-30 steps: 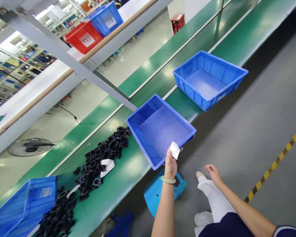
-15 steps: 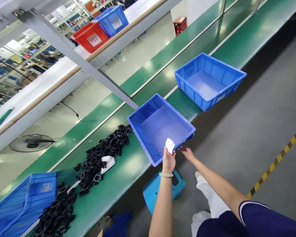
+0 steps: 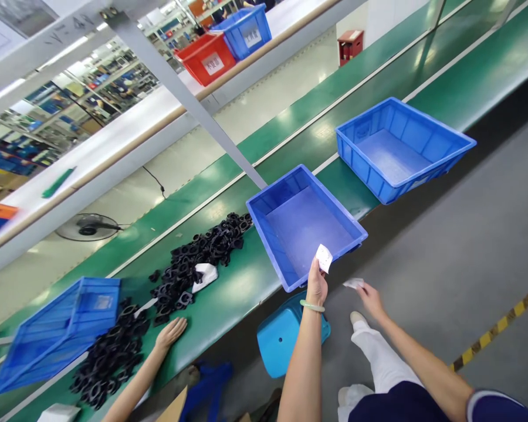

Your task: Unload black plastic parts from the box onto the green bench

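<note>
My left hand (image 3: 315, 287), with a pale green bangle on the wrist, is closed on a white paper slip (image 3: 324, 258). It holds the slip up at the near edge of an empty blue bin (image 3: 264, 234) on the green conveyor belt (image 3: 229, 305). My right hand (image 3: 369, 299) is a little to the right, over the grey floor, and pinches a small white scrap (image 3: 353, 283). It is apart from the bin.
A second empty blue bin (image 3: 405, 146) sits further along the belt. Black plastic parts (image 3: 202, 252) lie heaped left of the near bin, beside a tipped blue bin (image 3: 57, 334). A co-worker's hand (image 3: 171, 333) rests flat on the belt. A blue stool (image 3: 281, 337) stands below me.
My right hand reached the bin's near edge, then drew back with a small white scrap. A co-worker's hand has appeared on the belt at lower left. My left hand still holds the slip.
</note>
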`<state>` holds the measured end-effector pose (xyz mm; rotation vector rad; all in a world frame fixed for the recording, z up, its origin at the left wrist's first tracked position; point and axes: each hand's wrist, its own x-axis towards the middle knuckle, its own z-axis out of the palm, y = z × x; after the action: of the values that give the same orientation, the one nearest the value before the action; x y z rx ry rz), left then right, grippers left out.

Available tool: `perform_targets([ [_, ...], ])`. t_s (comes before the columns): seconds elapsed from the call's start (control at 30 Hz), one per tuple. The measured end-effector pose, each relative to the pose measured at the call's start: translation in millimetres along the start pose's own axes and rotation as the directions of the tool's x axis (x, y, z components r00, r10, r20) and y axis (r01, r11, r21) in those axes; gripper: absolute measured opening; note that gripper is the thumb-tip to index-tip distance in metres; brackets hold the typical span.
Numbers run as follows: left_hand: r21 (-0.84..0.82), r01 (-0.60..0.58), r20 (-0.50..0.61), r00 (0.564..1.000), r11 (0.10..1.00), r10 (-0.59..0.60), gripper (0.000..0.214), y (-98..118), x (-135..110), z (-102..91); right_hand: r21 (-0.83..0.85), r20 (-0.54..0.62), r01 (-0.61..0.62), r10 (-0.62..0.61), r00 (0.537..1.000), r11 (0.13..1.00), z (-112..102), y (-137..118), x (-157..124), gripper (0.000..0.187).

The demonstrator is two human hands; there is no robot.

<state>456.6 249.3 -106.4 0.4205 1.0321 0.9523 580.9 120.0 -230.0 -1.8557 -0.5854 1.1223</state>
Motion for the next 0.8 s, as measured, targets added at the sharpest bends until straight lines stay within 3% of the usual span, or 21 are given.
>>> perform_targets([
  [0.1,-0.032,0.063,0.019,0.998,0.997,-0.063,0.044,10.6,-8.4,-2.1,0.078,-0.093,-0.074,0.081,0.992,0.994,-64.8,12.9,-28.9,0.048],
  [0.2,-0.077,0.150,0.118,0.983,0.986,-0.140,0.045,26.6,-34.4,-5.3,0.188,-0.136,-0.086,0.112,0.984,0.978,-102.8,-2.1,-45.1,0.056],
  [0.27,-0.140,0.218,0.224,0.957,0.966,-0.184,0.050,35.4,-61.6,-7.6,0.266,-0.112,-0.052,0.084,0.990,0.963,-105.8,-33.3,-49.4,0.055],
  [0.33,-0.201,0.264,0.282,0.938,0.943,-0.202,0.052,41.8,-92.8,-10.1,0.395,-0.012,-0.022,0.029,1.000,0.918,-95.9,-79.0,-54.4,0.047],
  [0.4,-0.199,0.186,0.221,0.965,0.962,-0.141,0.045,48.8,-123.7,-14.0,0.543,0.142,-0.023,-0.065,0.988,0.839,-79.8,-131.3,-64.1,0.036],
  [0.47,-0.107,-0.004,0.087,0.996,0.994,0.013,0.033,60.3,-151.9,-21.8,0.609,0.268,-0.019,-0.183,0.946,0.793,-61.7,-180.8,-78.5,0.030],
  [0.53,0.022,-0.196,-0.026,0.980,0.980,0.197,0.027,76.6,-177.6,-35.1,0.611,0.349,0.008,-0.278,0.895,0.792,-42.3,-220.5,-95.0,0.029],
  [0.63,0.169,-0.344,-0.113,0.924,0.924,0.365,0.028,101.8,-214.5,-63.3,0.535,0.505,0.025,-0.344,0.792,0.844,-7.1,-257.8,-121.3,0.040],
  [0.7,0.244,-0.389,-0.127,0.895,0.888,0.427,0.027,113.2,-237.4,-83.7,0.428,0.667,0.033,-0.340,0.663,0.903,21.6,-270.2,-141.0,0.057],
  [0.8,0.296,-0.422,-0.136,0.870,0.857,0.475,0.025,121.7,-264.3,-112.9,0.306,0.864,0.045,-0.297,0.406,0.951,68.2,-276.9,-174.5,0.080],
])
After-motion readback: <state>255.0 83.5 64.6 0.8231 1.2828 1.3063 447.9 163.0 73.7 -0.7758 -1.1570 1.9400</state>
